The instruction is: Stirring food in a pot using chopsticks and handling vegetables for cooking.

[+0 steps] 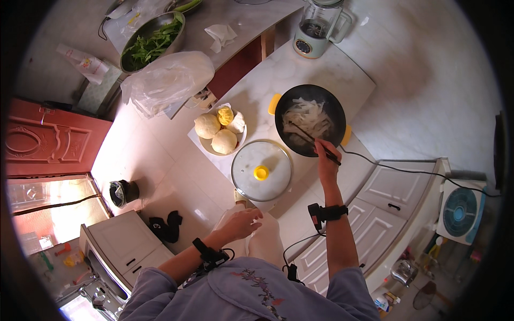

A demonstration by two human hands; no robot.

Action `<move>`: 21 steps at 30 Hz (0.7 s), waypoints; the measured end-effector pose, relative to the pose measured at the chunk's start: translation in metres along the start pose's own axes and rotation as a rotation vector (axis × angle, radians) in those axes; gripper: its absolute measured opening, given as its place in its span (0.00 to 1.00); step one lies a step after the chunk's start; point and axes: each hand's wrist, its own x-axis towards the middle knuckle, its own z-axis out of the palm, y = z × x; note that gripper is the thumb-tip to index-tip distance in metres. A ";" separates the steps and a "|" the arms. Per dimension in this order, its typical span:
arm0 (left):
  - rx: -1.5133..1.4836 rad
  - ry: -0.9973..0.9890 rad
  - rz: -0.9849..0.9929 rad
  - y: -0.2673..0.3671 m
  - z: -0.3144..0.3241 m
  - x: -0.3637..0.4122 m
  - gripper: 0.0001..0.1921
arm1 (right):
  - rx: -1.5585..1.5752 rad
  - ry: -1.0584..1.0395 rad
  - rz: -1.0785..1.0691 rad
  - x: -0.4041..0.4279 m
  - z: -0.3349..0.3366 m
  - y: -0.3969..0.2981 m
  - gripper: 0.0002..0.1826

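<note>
My right hand (327,158) grips a pair of dark chopsticks (305,134), whose tips reach into pale strips of food (309,116) in a black electric pan (339,104) with yellow handles. Bare and with fingers loosely apart, my left hand (241,222) rests over my lap, below a glass lid (249,184) with a yellow knob. The lid lies at the table's near edge. Beside it, a bowl (207,146) holds several round buns (224,141) and a yellow piece.
A blender (311,34) stands at the table's far end. Upper left, a metal bowl of leafy greens (154,42) sits by a plastic bag (172,80). The pan's cord (401,167) runs right over the cabinets (375,224). A bin (124,192) stands on the floor.
</note>
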 end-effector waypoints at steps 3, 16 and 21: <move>0.000 0.000 -0.004 0.000 -0.001 0.000 0.12 | -0.188 0.112 -0.235 0.010 -0.015 0.003 0.06; -0.001 -0.011 -0.012 0.000 0.000 0.002 0.12 | 0.166 0.312 0.030 -0.007 -0.041 0.019 0.10; 0.001 0.006 0.005 0.000 0.000 0.002 0.12 | 0.374 0.384 0.165 -0.019 -0.016 0.031 0.09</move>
